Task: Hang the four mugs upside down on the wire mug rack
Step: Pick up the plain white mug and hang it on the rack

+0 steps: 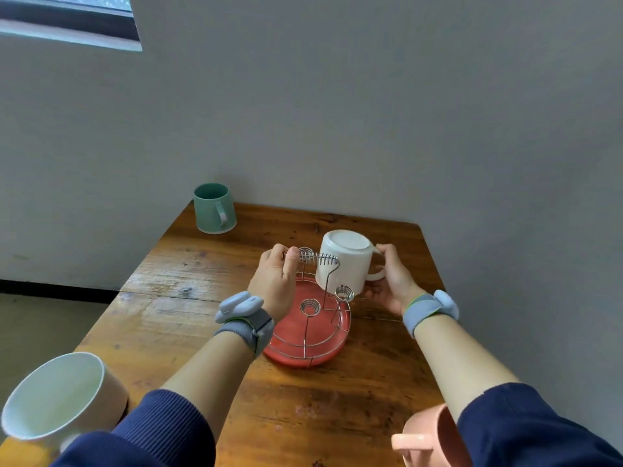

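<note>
Nearest the camera, a cream mug (57, 396) and a pink mug (428, 436) stand upright at the table's (209, 298) near edge, not yet hung. Further in, the wire mug rack (317, 308) sits on a red plate (296, 352); the left hand (274, 281) pinches one coiled prong, while the right hand (391, 281) grips an inverted white mug (344, 261) at another prong, apparently seating it. Farthest, a green mug (214, 208) waits upright. By my judgement, three remain.
</note>
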The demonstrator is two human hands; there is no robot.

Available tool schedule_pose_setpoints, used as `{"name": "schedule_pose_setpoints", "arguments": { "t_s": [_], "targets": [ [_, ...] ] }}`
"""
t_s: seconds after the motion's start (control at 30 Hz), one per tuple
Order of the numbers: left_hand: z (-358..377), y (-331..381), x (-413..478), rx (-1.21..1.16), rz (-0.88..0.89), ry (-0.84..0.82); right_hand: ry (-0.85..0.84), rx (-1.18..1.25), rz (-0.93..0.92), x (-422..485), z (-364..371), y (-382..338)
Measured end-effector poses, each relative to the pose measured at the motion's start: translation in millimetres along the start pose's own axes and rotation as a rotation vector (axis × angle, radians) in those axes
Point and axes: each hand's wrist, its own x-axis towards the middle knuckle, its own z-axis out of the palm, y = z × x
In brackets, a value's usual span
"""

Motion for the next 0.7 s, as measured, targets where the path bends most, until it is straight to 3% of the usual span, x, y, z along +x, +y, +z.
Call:
{"name": "schedule_pose_setpoints", "arguments": {
  "t_s": [0.7],
  "targets": [
    [5,-5,-1,0.026,0.059,0.056,-0.11,-0.04,0.03,18,14,16]
  ]
}}
